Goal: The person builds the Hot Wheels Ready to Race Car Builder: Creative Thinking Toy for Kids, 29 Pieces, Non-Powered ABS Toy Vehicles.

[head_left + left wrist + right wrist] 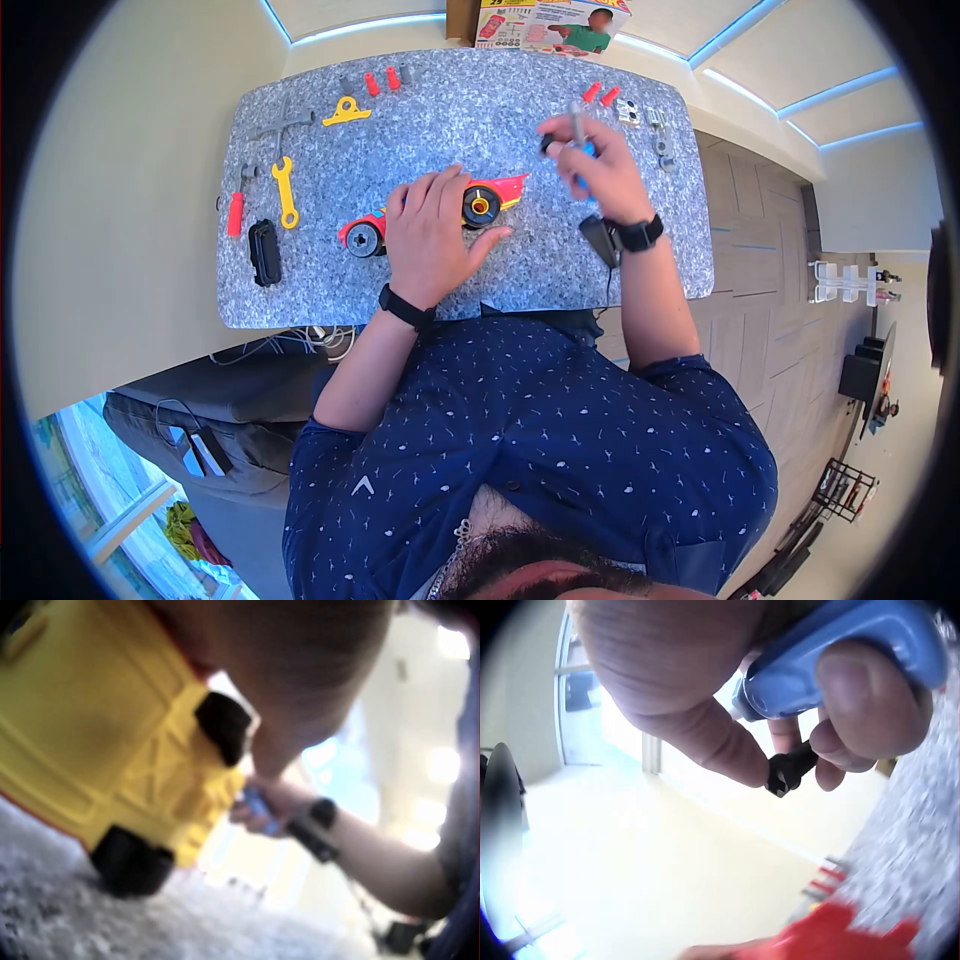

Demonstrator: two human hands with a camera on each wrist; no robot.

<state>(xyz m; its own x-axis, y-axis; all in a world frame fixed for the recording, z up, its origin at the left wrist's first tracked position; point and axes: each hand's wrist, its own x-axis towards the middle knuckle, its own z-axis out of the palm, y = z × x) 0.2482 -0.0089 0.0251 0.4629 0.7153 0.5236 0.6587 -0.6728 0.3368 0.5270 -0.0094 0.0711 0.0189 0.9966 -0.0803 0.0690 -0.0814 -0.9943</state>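
A red and yellow toy car [511, 190] lies on its side on the speckled table, two black wheels facing up. My left hand [430, 235] grips it across the middle, thumb spread toward me. Its yellow underside [97, 712] fills much of the left wrist view. Raised over the table's right half, my right hand [612, 178] holds a blue-handled tool [847, 656] with a grey shaft [577, 120]. Between thumb and fingers the same hand pinches a small black piece [784, 774] with a recessed end.
At left lie a yellow wrench [286, 195], a red-handled tool [235, 214], a black case [264, 252], a grey cross-shaped tool [282, 125] and a yellow part [346, 112]. Red pegs [372, 84] stand at the back. A black corded object [599, 240] sits by my right wrist.
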